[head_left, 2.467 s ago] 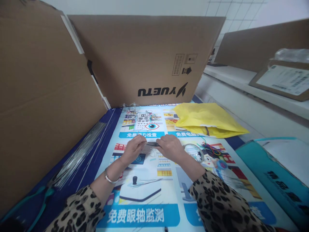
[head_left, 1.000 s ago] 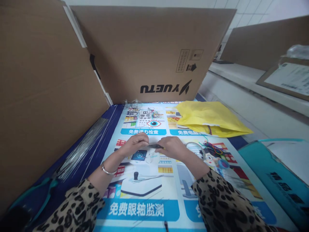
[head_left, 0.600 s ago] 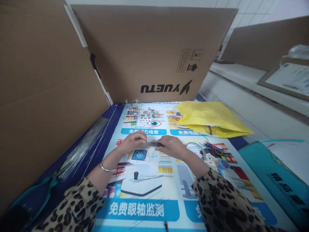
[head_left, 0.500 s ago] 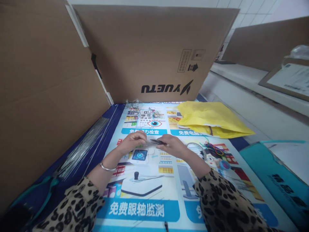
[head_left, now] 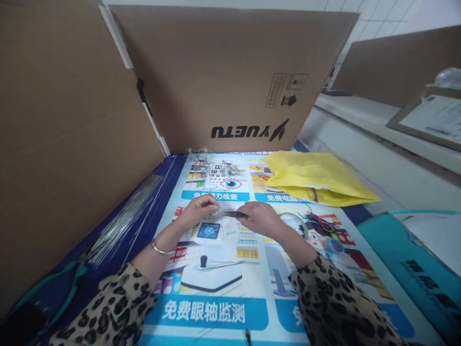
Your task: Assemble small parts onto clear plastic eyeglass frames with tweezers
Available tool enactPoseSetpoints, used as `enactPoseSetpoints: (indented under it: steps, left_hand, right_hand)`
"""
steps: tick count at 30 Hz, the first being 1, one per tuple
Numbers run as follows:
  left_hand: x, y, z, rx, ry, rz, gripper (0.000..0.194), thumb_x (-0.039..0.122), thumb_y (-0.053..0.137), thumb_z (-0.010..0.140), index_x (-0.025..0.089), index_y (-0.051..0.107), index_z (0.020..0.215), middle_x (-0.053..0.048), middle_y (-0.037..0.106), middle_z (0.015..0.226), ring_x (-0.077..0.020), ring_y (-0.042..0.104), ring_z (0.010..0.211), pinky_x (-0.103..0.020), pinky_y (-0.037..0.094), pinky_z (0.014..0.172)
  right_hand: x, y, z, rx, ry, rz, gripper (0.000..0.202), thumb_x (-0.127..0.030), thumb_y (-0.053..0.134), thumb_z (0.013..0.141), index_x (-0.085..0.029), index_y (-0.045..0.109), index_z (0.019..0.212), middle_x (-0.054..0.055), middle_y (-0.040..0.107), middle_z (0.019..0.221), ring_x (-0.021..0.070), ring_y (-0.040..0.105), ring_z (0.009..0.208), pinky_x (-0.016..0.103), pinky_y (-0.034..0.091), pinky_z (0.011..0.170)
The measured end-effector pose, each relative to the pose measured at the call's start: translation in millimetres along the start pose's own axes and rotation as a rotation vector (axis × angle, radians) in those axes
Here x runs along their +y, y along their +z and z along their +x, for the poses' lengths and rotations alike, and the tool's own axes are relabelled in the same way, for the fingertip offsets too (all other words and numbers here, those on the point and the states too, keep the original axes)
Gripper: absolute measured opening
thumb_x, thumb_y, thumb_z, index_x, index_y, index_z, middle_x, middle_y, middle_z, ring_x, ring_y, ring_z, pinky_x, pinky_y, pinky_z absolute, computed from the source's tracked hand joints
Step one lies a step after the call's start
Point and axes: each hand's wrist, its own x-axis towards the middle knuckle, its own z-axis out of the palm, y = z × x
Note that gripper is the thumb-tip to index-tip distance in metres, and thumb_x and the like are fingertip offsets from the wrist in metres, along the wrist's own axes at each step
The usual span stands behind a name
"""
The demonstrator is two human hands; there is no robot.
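My right hand (head_left: 261,218) is closed round a pair of pliers (head_left: 234,214) whose dark jaws point left. The tips of the jaws reach close to the fingertips of my left hand (head_left: 200,210). Thumb and forefinger of that hand are pinched on a thin wire (head_left: 222,230), which bends in a faint loop below the jaws. Whether the jaws grip the wire is too small to tell. Both hands are above the printed poster sheet (head_left: 223,259).
Cardboard panels (head_left: 230,72) stand behind and left. A bundle of silvery wires (head_left: 126,216) and teal-handled pliers (head_left: 72,283) lie left. On the right are a yellow bag (head_left: 317,178), a wire coil (head_left: 293,221), coloured strands (head_left: 320,222) and a teal box (head_left: 410,269).
The pliers have shifted slightly left, with their jaws now nearer my left fingertips. My right hand has turned a little, showing more of its back.
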Motion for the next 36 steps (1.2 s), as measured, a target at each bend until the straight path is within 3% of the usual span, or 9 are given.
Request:
enactPoseSetpoints:
  steps: [7,13,21,36]
  left_hand:
    - [-1,2.8,1,-0.002,0.096,0.115,0.013,0.026,0.056,0.075,0.014,0.058,0.071,-0.001,0.053,0.072,-0.0103,0.048,0.067,-0.024,0.038,0.065]
    - [-4,2.3,0,-0.068,0.133,0.138,0.012,0.025,0.056,0.077,0.015,0.059,0.071,-0.002,0.053,0.073,-0.011,0.05,0.07,-0.025,0.039,0.068]
    - [-5,1.1,0,-0.145,0.114,0.039,0.012,0.024,0.06,0.075,0.013,0.058,0.069,-0.001,0.053,0.073,-0.0099,0.05,0.068,-0.023,0.039,0.066]
    - [2,1.8,-2,-0.181,0.09,-0.013,0.016,0.027,0.061,0.072,0.013,0.058,0.066,-0.002,0.053,0.071,-0.0101,0.05,0.066,-0.023,0.039,0.063]
  right_hand:
    - [-6,3,3,-0.069,0.038,-0.076,0.022,-0.032,0.042,0.083,-0.021,0.061,0.087,0.004,0.063,0.085,0.0158,0.055,0.081,0.024,0.031,0.061]
    - [-5,13,4,-0.042,-0.021,-0.044,0.023,-0.031,0.043,0.082,-0.023,0.063,0.09,0.003,0.063,0.082,0.016,0.054,0.08,0.024,0.032,0.063]
    - [-4,18,3,-0.009,-0.1,0.058,0.027,-0.025,0.047,0.079,-0.027,0.061,0.102,0.001,0.062,0.081,0.0136,0.053,0.078,0.022,0.032,0.065]
    - [-9,17,2,0.012,-0.135,0.057,0.024,-0.037,0.045,0.083,-0.026,0.062,0.096,0.001,0.062,0.081,0.0139,0.054,0.078,0.023,0.031,0.063]
